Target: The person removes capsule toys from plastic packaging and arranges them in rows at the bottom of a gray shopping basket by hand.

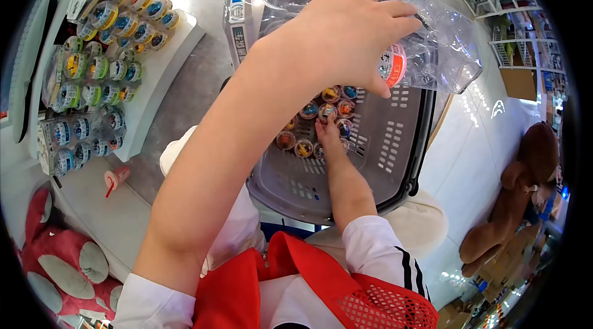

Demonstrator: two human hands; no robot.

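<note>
My left hand [352, 33] reaches over a clear plastic package [451, 45], its fingers spread around a round container with an orange-red rim [393, 65]. The package lies across the far part of a grey basket [395, 162]. Lower down inside the basket, my right hand [327, 131] has its fingers closed on a small clear round capsule [328, 112]. More capsules with colourful contents [303, 148] sit around that hand.
At the left, a white shelf [167, 45] holds several packs of capsules [74, 66]. A pink cup with a red straw [116, 176] and a red plush toy [68, 255] are nearby. Brown plush [513, 193] lies at the right, near shelving [519, 39].
</note>
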